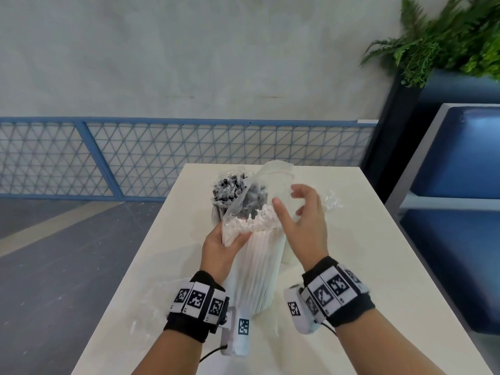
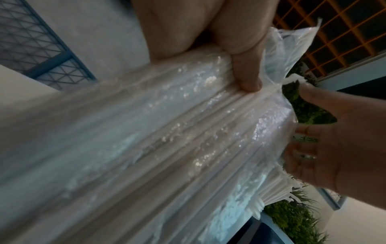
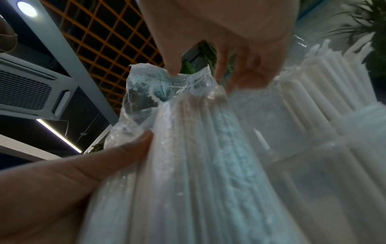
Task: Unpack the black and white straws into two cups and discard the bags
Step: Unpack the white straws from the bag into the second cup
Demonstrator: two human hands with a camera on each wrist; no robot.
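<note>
A clear bag of white straws (image 1: pixel 257 272) stands upright in the middle of the white table (image 1: pixel 365 253). My left hand (image 1: pixel 232 239) grips the bag near its top, its thumb pressed on the plastic (image 2: pixel 248 82). My right hand (image 1: pixel 292 204) is at the bag's open mouth (image 3: pixel 167 79), fingers spread and fingertips touching the loose flap. Behind the bag, a cup (image 1: pixel 216 212) holds black straws (image 1: pixel 230 189). Another clear cup (image 1: pixel 287 253) with white straws (image 3: pixel 334 79) stands to the right, partly hidden by my right hand.
An empty crumpled clear bag (image 1: pixel 151 301) lies on the table by my left wrist. A blue mesh railing (image 1: pixel 162 155) runs behind the table. At right are a blue bench (image 1: pixel 460 158) and a planter with ferns (image 1: pixel 446 36).
</note>
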